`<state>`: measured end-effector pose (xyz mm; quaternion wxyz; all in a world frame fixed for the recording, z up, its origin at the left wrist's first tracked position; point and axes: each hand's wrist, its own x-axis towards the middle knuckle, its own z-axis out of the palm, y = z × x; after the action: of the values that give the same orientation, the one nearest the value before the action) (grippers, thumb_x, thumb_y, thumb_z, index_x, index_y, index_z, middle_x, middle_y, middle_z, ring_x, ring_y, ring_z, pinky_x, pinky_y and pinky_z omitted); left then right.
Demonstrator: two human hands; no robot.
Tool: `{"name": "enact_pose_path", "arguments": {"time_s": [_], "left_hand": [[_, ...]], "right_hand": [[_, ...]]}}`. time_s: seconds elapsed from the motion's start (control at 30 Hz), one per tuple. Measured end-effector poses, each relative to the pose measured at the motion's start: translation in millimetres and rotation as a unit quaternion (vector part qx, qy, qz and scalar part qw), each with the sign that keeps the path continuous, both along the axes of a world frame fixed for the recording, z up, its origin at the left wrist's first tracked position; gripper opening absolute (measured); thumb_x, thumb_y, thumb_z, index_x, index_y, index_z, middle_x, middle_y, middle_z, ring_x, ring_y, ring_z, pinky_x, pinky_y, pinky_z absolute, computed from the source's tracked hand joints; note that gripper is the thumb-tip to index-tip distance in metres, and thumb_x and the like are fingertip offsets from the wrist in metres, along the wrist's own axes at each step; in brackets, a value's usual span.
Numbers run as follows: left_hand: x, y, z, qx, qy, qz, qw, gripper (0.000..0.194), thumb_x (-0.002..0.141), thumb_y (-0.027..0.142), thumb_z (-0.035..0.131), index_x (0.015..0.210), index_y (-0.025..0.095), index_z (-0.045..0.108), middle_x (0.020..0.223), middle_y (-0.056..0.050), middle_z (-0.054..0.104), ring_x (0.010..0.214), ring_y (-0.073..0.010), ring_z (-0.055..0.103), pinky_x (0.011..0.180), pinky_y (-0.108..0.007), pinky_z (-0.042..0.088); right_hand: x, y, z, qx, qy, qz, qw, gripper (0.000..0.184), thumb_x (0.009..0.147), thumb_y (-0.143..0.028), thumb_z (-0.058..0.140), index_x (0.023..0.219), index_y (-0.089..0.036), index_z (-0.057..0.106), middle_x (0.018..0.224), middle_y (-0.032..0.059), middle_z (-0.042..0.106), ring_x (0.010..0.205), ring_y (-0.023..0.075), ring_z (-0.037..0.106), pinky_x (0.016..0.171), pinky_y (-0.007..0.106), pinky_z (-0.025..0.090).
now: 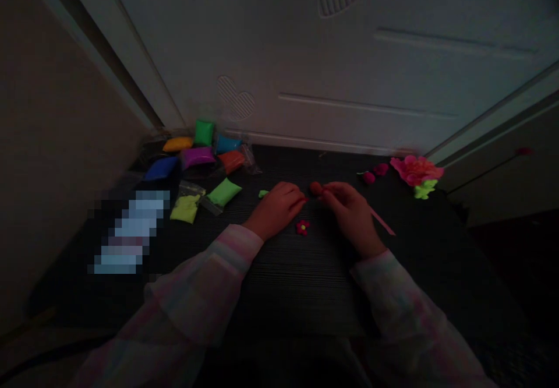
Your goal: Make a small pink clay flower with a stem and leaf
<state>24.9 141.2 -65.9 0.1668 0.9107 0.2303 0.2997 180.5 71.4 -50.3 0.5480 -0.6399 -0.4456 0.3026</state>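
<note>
My left hand [282, 204] rests low over the dark table, fingers closed together. A speck of red shows at its fingertips, too small to name. My right hand [349, 210] is closed in a pinch on a small bit of red modelling clay [325, 191]. Just beyond those fingertips sits a brownish-red clay ball [315, 188]. Between the hands and closer to me lies a small clay flower [303, 227] with red petals and a yellow centre. A bit of green clay [262, 194] peeks out behind my left hand. A flat pink strip [382, 222] sticks out beside my right wrist.
Packets of coloured clay, among them purple [198, 157], blue [161, 168] and light green [224, 193], lie at the left. A blurred-out bright screen [133, 233] is nearer me. Pink clay petals [417, 169] and dark-pink balls [369, 177] lie right. A white panel [279, 56] stands behind.
</note>
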Motion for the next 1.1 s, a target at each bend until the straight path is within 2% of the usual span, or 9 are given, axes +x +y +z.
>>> {"name": "enact_pose_path", "arguments": {"time_s": [0.13, 0.4, 0.5, 0.63, 0.7, 0.8, 0.9, 1.0, 1.1], "left_hand": [[0.5, -0.4, 0.6, 0.01, -0.017, -0.008, 1.0, 0.013, 0.081, 0.021, 0.045, 0.083, 0.015, 0.056, 0.085, -0.004, 0.058, 0.085, -0.0144, 0.05, 0.079, -0.029, 0.044], [1.1, -1.2, 1.9, 0.012, -0.026, -0.012, 1.0, 0.011, 0.08, 0.02, 0.046, 0.082, 0.014, 0.055, 0.084, -0.004, 0.058, 0.083, -0.0143, 0.05, 0.077, -0.029, 0.045], [0.7, -0.9, 1.2, 0.016, -0.026, -0.02, 0.999, 0.011, 0.08, 0.021, 0.046, 0.081, 0.014, 0.055, 0.083, -0.004, 0.058, 0.083, -0.0139, 0.05, 0.078, -0.029, 0.045], [0.5, -0.3, 0.8, 0.009, -0.015, -0.012, 1.0, 0.013, 0.08, 0.023, 0.046, 0.08, 0.014, 0.056, 0.082, -0.004, 0.058, 0.083, -0.0142, 0.05, 0.077, -0.028, 0.044], [0.6, -0.1, 0.8, 0.006, -0.01, -0.004, 1.0, 0.014, 0.081, 0.024, 0.046, 0.08, 0.014, 0.056, 0.083, -0.004, 0.058, 0.083, -0.0143, 0.05, 0.077, -0.028, 0.044], [0.6, 0.1, 0.6, 0.008, -0.002, 0.002, 1.0, 0.015, 0.081, 0.024, 0.045, 0.081, 0.014, 0.056, 0.085, -0.004, 0.058, 0.084, -0.0146, 0.05, 0.077, -0.028, 0.044], [0.5, 0.4, 0.2, 0.012, 0.017, 0.001, 1.0, 0.016, 0.082, 0.025, 0.043, 0.082, 0.014, 0.055, 0.086, -0.004, 0.057, 0.086, -0.015, 0.049, 0.079, -0.029, 0.043], [0.6, 0.8, -0.3, 0.012, 0.031, 0.004, 0.999, 0.018, 0.083, 0.025, 0.042, 0.083, 0.013, 0.055, 0.087, -0.005, 0.057, 0.086, -0.0151, 0.049, 0.081, -0.029, 0.042], [0.6, 0.9, -1.0, 0.01, 0.039, 0.008, 0.999, 0.019, 0.084, 0.025, 0.041, 0.084, 0.014, 0.055, 0.088, -0.005, 0.057, 0.088, -0.0152, 0.049, 0.082, -0.029, 0.042]], "right_hand": [[-12.6, 1.1, -5.9, -0.02, -0.041, 0.035, 0.998, 0.017, 0.07, -0.034, 0.057, 0.082, -0.024, 0.064, 0.095, 0.0013, 0.064, 0.084, 0.017, 0.058, 0.08, 0.034, 0.042], [-14.0, 0.3, -10.8, -0.04, -0.046, 0.069, 0.996, 0.017, 0.069, -0.032, 0.059, 0.084, -0.026, 0.064, 0.086, 0.0, 0.066, 0.08, 0.0172, 0.06, 0.077, 0.033, 0.044], [-16.0, 0.3, -7.9, -0.041, -0.041, 0.061, 0.996, 0.013, 0.068, -0.03, 0.06, 0.079, -0.024, 0.065, 0.079, 0.0001, 0.066, 0.075, 0.0171, 0.06, 0.074, 0.032, 0.044], [-9.7, -0.6, 1.6, -0.021, -0.021, 0.014, 0.999, 0.014, 0.069, -0.031, 0.059, 0.079, -0.022, 0.063, 0.085, 0.0007, 0.065, 0.073, 0.0141, 0.059, 0.071, 0.03, 0.045], [-2.2, -0.7, 5.6, 0.006, 0.014, -0.034, 0.999, 0.016, 0.071, -0.032, 0.057, 0.083, -0.023, 0.06, 0.083, -0.0003, 0.064, 0.07, 0.0116, 0.059, 0.069, 0.028, 0.045], [5.8, 0.2, 7.9, 0.045, 0.151, -0.071, 0.985, 0.017, 0.068, -0.028, 0.061, 0.085, -0.024, 0.058, 0.074, -0.0039, 0.063, 0.065, 0.0077, 0.058, 0.065, 0.023, 0.046], [3.6, 1.6, 8.1, 0.023, 0.26, -0.032, 0.965, 0.017, 0.064, -0.023, 0.065, 0.08, -0.021, 0.061, 0.07, -0.0033, 0.064, 0.063, 0.0058, 0.057, 0.062, 0.019, 0.046], [-3.3, 1.7, 9.2, -0.006, 0.284, 0.003, 0.959, 0.015, 0.063, -0.024, 0.066, 0.076, -0.018, 0.063, 0.075, 0.0007, 0.066, 0.067, 0.0073, 0.059, 0.064, 0.019, 0.047], [-6.8, 0.6, 10.9, -0.01, 0.297, 0.013, 0.955, 0.014, 0.06, -0.024, 0.069, 0.072, -0.02, 0.063, 0.074, -0.0022, 0.066, 0.064, 0.0053, 0.059, 0.062, 0.016, 0.047]]}}
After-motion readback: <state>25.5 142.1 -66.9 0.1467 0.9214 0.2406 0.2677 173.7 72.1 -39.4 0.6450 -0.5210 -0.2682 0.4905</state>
